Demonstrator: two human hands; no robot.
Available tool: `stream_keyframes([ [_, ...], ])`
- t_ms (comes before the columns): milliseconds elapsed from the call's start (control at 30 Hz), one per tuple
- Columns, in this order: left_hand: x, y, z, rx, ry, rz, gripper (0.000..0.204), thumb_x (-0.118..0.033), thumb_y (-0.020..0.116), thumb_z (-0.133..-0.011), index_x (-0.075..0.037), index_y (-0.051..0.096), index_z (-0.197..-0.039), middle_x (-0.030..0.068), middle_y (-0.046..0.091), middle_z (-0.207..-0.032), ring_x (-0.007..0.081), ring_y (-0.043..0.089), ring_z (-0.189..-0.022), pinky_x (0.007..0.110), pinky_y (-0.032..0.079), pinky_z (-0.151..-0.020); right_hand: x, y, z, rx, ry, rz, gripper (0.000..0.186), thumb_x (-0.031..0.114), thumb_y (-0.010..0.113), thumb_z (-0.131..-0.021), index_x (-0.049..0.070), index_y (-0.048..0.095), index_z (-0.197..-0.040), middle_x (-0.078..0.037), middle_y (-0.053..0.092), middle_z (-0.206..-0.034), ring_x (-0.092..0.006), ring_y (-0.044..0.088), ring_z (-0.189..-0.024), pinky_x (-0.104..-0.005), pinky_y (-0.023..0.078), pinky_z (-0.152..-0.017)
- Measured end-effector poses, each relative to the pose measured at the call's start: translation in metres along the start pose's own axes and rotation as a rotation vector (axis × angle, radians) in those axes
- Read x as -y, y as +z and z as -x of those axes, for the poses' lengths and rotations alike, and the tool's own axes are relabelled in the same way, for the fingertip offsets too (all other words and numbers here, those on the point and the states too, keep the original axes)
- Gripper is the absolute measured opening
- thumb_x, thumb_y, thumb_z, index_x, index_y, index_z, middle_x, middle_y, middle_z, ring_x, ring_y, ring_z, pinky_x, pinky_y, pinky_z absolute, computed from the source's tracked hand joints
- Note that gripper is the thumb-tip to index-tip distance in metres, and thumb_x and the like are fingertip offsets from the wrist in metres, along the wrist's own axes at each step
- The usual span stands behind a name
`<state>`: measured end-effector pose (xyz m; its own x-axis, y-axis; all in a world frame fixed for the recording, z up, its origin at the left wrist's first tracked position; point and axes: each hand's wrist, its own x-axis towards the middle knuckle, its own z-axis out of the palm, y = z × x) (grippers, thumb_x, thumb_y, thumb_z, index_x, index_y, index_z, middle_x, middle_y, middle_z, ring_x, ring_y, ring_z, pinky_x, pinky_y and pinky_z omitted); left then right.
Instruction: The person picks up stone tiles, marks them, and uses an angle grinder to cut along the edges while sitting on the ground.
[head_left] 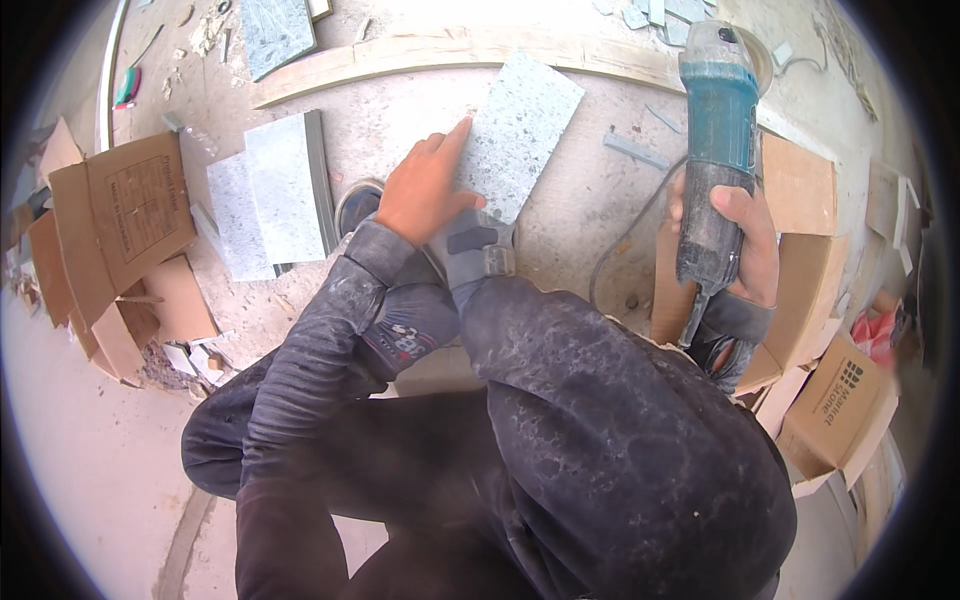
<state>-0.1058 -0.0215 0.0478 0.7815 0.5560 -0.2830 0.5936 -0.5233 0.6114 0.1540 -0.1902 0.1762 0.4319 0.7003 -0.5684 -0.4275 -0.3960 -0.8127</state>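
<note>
A speckled pale grey stone tile (520, 130) rests at the centre, its lower end over my shoe (470, 245). My left hand (420, 190) holds it by the left edge, thumb at the lower corner. In my right hand (740, 225) is a teal and black angle grinder (715, 110), held upright in the picture with its disc end at the top and its cord hanging from the bottom. My right fingers wrap round its dark body. Dust coats my dark sleeves and trousers.
Stacked tiles (285, 185) lie left of my feet. Cardboard boxes (115, 225) stand at the far left, more (835, 400) at the right. A long wooden plank (380, 55) crosses the floor behind the tile, with another slab (275, 30) and stone offcuts (630, 145) about.
</note>
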Motion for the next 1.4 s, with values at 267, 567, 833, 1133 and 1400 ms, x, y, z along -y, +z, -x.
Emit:
stream_keyframes([
  [267, -0.008, 0.025, -0.026, -0.151, -0.105, 0.095, 0.097, -0.034, 0.084, -0.068, -0.003, 0.034, -0.145, 0.0187, 0.060, -0.116, 0.0345, 0.057, -0.109, 0.043, 0.047, -0.091, 0.003, 0.005, -0.001, 0.032, 0.055, 0.092, 0.047, 0.033, 0.068, -0.078, -0.005, 0.059, -0.103, -0.013, 0.062, -0.082, -0.0176, 0.062, -0.073, -0.0279, 0.053, -0.065],
  [567, -0.047, 0.034, -0.048, -0.227, -0.240, -0.023, 0.102, -0.040, 0.086, -0.066, 0.002, 0.033, -0.143, 0.0179, 0.059, -0.112, 0.0318, 0.059, -0.102, 0.043, 0.047, -0.083, 0.005, 0.005, 0.000, 0.031, 0.026, 0.071, 0.043, 0.026, 0.068, -0.078, -0.005, 0.057, -0.105, -0.014, 0.064, -0.088, -0.0191, 0.064, -0.072, -0.0301, 0.054, -0.064],
  [833, -0.038, 0.018, -0.075, -0.173, -0.446, 0.215, 0.064, -0.044, 0.079, -0.074, -0.003, 0.061, -0.120, 0.0168, 0.070, -0.097, 0.0286, 0.069, -0.089, 0.040, 0.053, -0.080, 0.004, 0.002, 0.001, 0.011, 0.017, 0.054, 0.043, 0.028, 0.068, -0.078, -0.004, 0.057, -0.105, -0.015, 0.064, -0.085, -0.0187, 0.064, -0.070, -0.0299, 0.054, -0.060],
  [1133, -0.012, 0.023, -0.085, -0.192, -0.434, 0.421, 0.049, -0.037, 0.076, -0.080, -0.003, 0.067, -0.114, 0.0169, 0.071, -0.096, 0.0271, 0.069, -0.090, 0.037, 0.053, -0.082, 0.004, -0.003, -0.001, 0.033, 0.034, 0.034, 0.042, 0.027, 0.068, -0.078, -0.004, 0.058, -0.104, -0.015, 0.065, -0.083, -0.0189, 0.064, -0.068, -0.0298, 0.054, -0.059],
  [1400, 0.032, -0.003, -0.030, 0.099, -0.189, 0.426, 0.050, -0.028, 0.080, -0.077, 0.002, 0.066, -0.115, 0.0145, 0.069, -0.090, 0.0209, 0.066, -0.082, 0.032, 0.052, -0.077, 0.006, -0.002, 0.000, 0.057, 0.030, 0.089, 0.048, 0.036, 0.068, -0.078, -0.006, 0.061, -0.100, -0.013, 0.063, -0.082, -0.0167, 0.062, -0.072, -0.0264, 0.051, -0.066],
])
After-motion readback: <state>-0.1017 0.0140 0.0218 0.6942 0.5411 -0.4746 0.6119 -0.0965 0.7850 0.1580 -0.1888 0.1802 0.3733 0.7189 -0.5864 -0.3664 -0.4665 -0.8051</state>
